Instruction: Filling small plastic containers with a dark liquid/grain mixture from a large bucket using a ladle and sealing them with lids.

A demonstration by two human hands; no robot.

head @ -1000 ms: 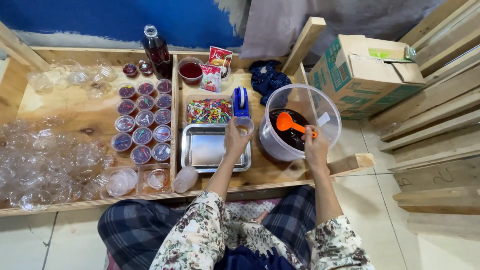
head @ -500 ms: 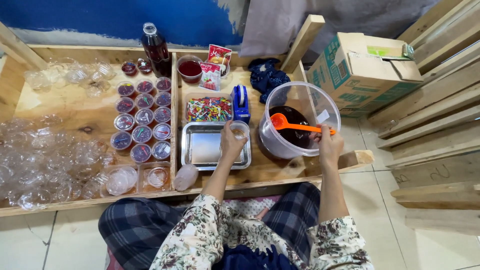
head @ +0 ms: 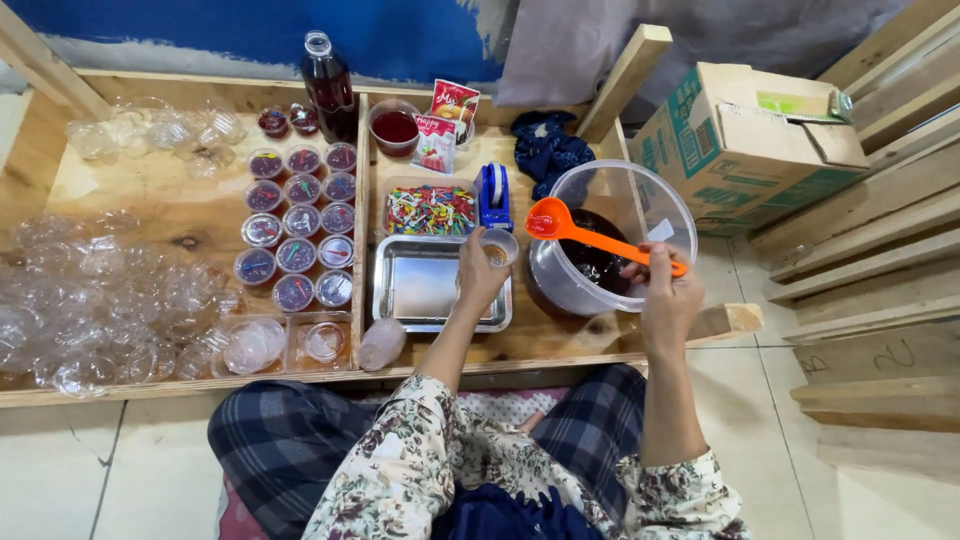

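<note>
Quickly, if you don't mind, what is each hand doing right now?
Left hand: closed around a small clear plastic cup.
Right hand: closed on the handle of an orange plastic ladle.

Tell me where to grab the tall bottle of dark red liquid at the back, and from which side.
Grip the bottle around its body, below the narrow neck, coming from the front-right. It stands upright, its neck looks too slim for a firm hold, and filled cups crowd its left and front, so the gap toward the red bowl seems freest.
</note>
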